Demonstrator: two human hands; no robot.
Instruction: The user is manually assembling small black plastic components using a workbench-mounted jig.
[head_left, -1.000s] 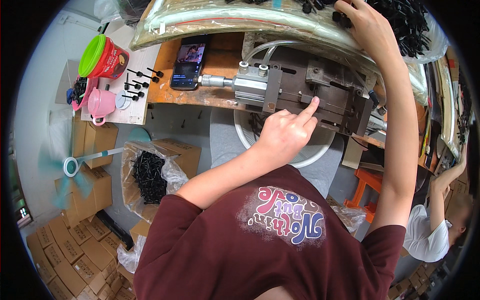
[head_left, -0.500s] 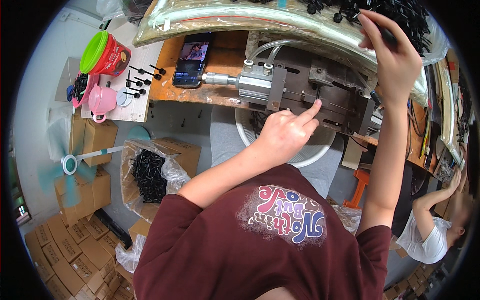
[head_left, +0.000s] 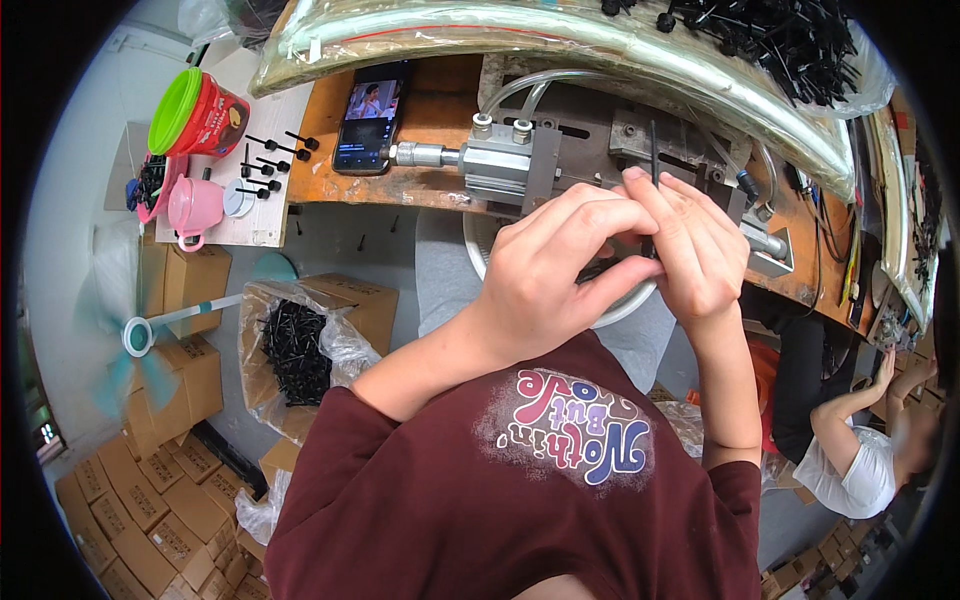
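Observation:
My left hand point(head_left: 555, 275) and my right hand point(head_left: 700, 250) meet over the front edge of the metal clamping fixture point(head_left: 560, 155). Between their fingers is a thin black rod point(head_left: 655, 145), its upper end pointing away from me. My right hand's fingers close round the rod. My left thumb and fingertips pinch at its lower part, where the fingers hide most of it. The fixture's silver air cylinder point(head_left: 497, 168) with clear hoses lies left of my hands. Behind the fixture, loose black knob-headed rods point(head_left: 790, 45) are heaped on plastic wrap.
A phone point(head_left: 370, 120) playing a video lies left of the cylinder. Several black rods point(head_left: 265, 165), a pink cup point(head_left: 195, 207) and a red-green bucket point(head_left: 205, 115) stand farther left. A box of black parts point(head_left: 295, 350) sits below. Another person point(head_left: 855, 455) is at right.
My right hand has come down from beside the heap to meet my left hand, bringing a black rod. My left hand has drawn back from pointing at the fixture and now pinches.

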